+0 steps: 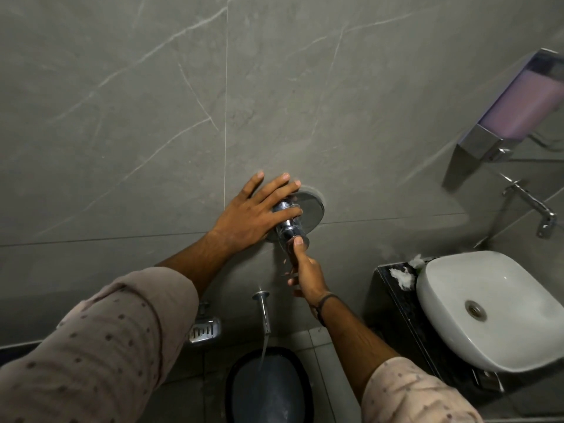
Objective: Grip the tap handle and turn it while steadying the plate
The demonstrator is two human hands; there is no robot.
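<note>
One round chrome wall plate (314, 206) carries one chrome cylindrical mixer knob (288, 225), set on the grey veined tile wall (152, 117) just above a horizontal grout line. Two hands work it. The left hand (253, 215) lies spread, fingers straight and apart, across the upper part of the knob and the plate's left edge. The right hand (305, 276) has its fingers curled, thumb tip pressing the knob's outer end. The knob's long axis juts out from the wall toward the camera. Below, one chrome spout (264, 309) pours water into one dark bucket (268, 389); one white oval basin (491, 312) sits on the black counter's far edge.
</note>
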